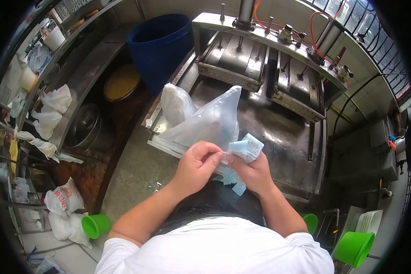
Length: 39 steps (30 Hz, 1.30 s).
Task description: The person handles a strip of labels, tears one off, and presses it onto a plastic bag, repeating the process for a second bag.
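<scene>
Both hands meet over the front edge of a steel table (283,132). My left hand (197,166) pinches a thin whitish bit of the plastic bag or paper between thumb and forefinger; which it is I cannot tell. Closed round a light blue printed packet (246,148) is my right hand (251,171), its thumb and finger touching the same whitish bit. Light blue pieces (233,178) hang below the right hand. Just beyond the hands, a translucent plastic bag (210,121) stands on the table, with a second whitish bag (176,104) at its left.
A metal press frame (260,34) with two plates stands at the table's back. Left of it are a blue barrel (162,50), a round yellow-filled container (122,82) and a lidded metal pot (84,124). Green buckets (96,225) and white sacks (64,198) sit lower left.
</scene>
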{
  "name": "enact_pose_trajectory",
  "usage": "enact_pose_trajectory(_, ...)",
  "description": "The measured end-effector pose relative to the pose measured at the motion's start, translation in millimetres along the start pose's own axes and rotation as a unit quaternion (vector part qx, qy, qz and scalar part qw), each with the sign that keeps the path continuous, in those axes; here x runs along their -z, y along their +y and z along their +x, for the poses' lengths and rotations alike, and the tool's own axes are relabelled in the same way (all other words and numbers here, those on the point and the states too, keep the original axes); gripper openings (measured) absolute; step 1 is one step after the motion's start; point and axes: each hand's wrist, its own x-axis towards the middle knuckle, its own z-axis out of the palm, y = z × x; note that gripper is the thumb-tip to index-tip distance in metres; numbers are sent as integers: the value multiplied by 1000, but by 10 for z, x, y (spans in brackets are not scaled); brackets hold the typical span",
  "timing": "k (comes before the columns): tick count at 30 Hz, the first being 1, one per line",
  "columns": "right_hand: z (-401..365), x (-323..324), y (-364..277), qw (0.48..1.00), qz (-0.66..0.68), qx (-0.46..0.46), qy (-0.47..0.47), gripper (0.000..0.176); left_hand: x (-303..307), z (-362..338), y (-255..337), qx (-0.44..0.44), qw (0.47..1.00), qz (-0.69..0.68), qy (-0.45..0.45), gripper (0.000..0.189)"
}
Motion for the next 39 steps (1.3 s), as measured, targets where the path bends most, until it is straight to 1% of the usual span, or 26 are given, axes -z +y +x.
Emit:
enact_pose_trajectory(1,16,-20,-2,1000,0,1,0,20,-3,16,17,-68,994,78,31,10)
enact_pose_trajectory(2,43,-49,-11,1000,21,-9,18,19,-9,34,33,-135,977,155,61,8)
enact_pose_trajectory(3,64,-63,-15,998,41,-19,36,18,-34,50,26,-135,977,155,60,8)
enact_pose_trajectory(5,94,-62,-6,998,31,-18,45,17,-85,85,-9,-180,961,174,119,8)
enact_pose_trajectory(6,111,-55,-3,998,20,-17,54,15,-87,99,-27,-181,961,174,118,8)
enact_pose_trajectory(7,132,-44,-8,998,21,-16,54,15,-89,117,-47,-171,959,172,144,8)
enact_pose_trajectory(8,159,-30,-16,996,28,-8,83,15,-93,131,-54,-161,957,169,170,8)
enact_pose_trajectory(9,191,-17,-23,993,36,0,112,16,-91,141,-35,-161,957,169,169,8)
enact_pose_trajectory(12,346,130,37,989,26,22,141,15,-62,189,30,-143,959,159,186,8)
enact_pose_trajectory(14,522,158,28,987,37,42,152,18,-54,238,36,-168,942,222,188,9)
enact_pose_trajectory(15,622,152,37,985,24,55,164,19,-45,275,25,-168,942,222,187,9)
enact_pose_trajectory(16,709,155,58,982,11,68,176,21,-33,318,0,-196,922,274,193,8)
enact_pose_trajectory(17,791,171,112,985,-11,64,161,28,-17,362,-19,-224,897,324,199,8)
enact_pose_trajectory(18,813,145,126,985,-11,66,161,28,-9,400,-31,-226,897,325,199,8)
enact_pose_trajectory(20,861,66,148,993,-4,55,106,33,12,459,-49,-270,863,372,210,7)
enact_pose_trajectory(21,875,51,213,995,1,40,88,41,18,474,-55,-271,862,373,212,7)
enact_pose_trajectory(22,866,36,268,996,1,41,85,41,16,483,-63,-264,864,373,213,7)
enact_pose_trajectory(24,847,-34,312,980,-81,160,81,48,34,502,-76,-257,865,373,216,6)
enact_pose_trajectory(25,829,-55,273,982,-89,152,65,51,49,505,-86,-259,866,373,212,7)
enact_pose_trajectory(26,820,-76,254,982,-89,152,65,51,57,510,-95,-261,866,373,206,8)
enact_pose_trajectory(28,804,-101,237,987,-102,106,61,48,59,526,-121,-265,864,371,214,9)
enact_pose_trajectory(29,800,-102,249,987,-102,107,61,48,61,533,-122,-268,863,368,221,9)
enact_pose_trajectory(32,821,-101,332,982,-121,125,72,44,94,539,-104,-276,851,389,221,9)
enact_pose_trajectory(34,827,-135,363,973,-137,163,87,42,114,557,-104,-280,849,394,216,9)
enact_pose_trajectory(35,822,-150,359,973,-138,163,89,42,121,563,-105,-282,846,399,213,9)
enact_pose_trajectory(39,834,-164,333,970,-149,168,92,41,131,555,-84,-257,863,390,191,9)
